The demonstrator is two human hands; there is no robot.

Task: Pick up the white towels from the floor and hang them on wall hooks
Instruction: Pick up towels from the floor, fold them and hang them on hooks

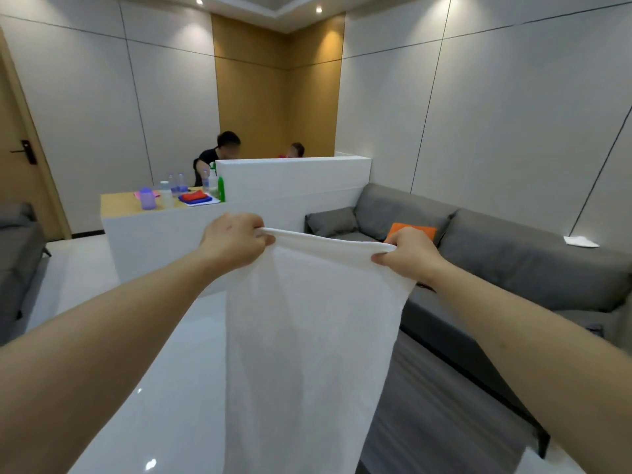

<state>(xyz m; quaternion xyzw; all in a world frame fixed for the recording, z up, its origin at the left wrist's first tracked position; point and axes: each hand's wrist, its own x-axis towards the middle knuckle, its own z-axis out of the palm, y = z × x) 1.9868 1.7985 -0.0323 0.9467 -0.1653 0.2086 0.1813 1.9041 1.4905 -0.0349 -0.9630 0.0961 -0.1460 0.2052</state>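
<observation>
Forearms out, my left hand (236,242) and right hand (408,254) each pinch a top corner of white towel (307,336) in curled fingers | towel hangs mid-air, off the floor | step: carrying | next: find a hook, none visible.

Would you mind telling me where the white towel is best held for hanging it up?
Probably by its top edge. The white towel hangs straight down from there, with the left hand and right hand pinching the two upper corners. Keep a grip at each corner from above, so the stretched edge can go over a hook.
</observation>
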